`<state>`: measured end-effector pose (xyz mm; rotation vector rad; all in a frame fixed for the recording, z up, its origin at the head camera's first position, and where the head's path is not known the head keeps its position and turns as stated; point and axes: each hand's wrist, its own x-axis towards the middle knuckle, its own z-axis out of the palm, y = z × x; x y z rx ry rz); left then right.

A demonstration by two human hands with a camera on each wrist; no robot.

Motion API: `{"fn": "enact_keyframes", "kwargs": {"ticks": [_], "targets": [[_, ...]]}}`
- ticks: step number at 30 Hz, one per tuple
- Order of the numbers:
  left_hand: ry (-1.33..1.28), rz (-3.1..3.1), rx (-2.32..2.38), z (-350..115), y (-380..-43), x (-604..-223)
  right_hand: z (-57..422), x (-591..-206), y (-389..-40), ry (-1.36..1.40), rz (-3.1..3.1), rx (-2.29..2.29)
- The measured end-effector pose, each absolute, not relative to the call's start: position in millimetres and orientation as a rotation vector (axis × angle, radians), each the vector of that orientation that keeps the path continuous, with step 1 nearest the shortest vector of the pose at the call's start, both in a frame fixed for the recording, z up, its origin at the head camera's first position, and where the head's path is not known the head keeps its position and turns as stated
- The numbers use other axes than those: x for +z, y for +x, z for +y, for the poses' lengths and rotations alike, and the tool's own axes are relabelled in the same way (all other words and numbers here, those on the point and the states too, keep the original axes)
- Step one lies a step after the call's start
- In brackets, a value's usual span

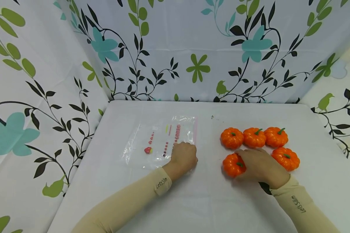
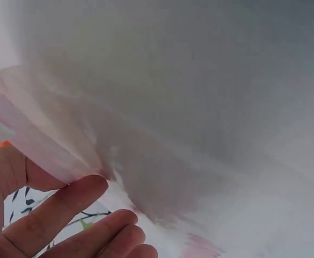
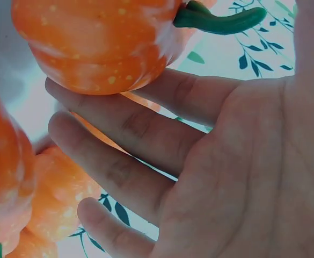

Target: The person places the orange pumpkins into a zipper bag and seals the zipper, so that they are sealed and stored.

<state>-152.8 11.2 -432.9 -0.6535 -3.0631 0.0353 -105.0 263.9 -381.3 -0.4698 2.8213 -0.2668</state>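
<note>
Sleeves [image 1: 304,207] nearest. Left hand [image 1: 183,158] pinches bag [image 1: 158,142] by edge. Right of bag: other pumpkins [image 1: 254,137]; right hand [image 1: 260,165], half-curled, holds pumpkin [image 1: 232,165] by sides. Step seems grasping; next move likely calls for steady lift.

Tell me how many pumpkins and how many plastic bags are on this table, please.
Orange pumpkins: 5
Clear plastic bag: 1
Total: 6
</note>
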Motion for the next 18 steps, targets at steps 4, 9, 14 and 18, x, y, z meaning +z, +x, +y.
{"fn": "enact_keyframes", "kwargs": {"ticks": [4,9,14,18], "targets": [[-0.633,-3.030,-0.036,1,-156,-427,261,-380,-106,-0.489,2.834,-0.284],[-0.591,-2.838,-0.129,-16,-159,-414,256,-379,-109,-0.542,2.863,-0.339],[-0.632,-2.621,-0.191,-29,-156,-401,249,-379,-110,-0.580,2.921,-0.395],[-0.674,-2.543,-0.178,-35,-150,-396,242,-381,-112,-0.622,2.994,-0.423]]}}
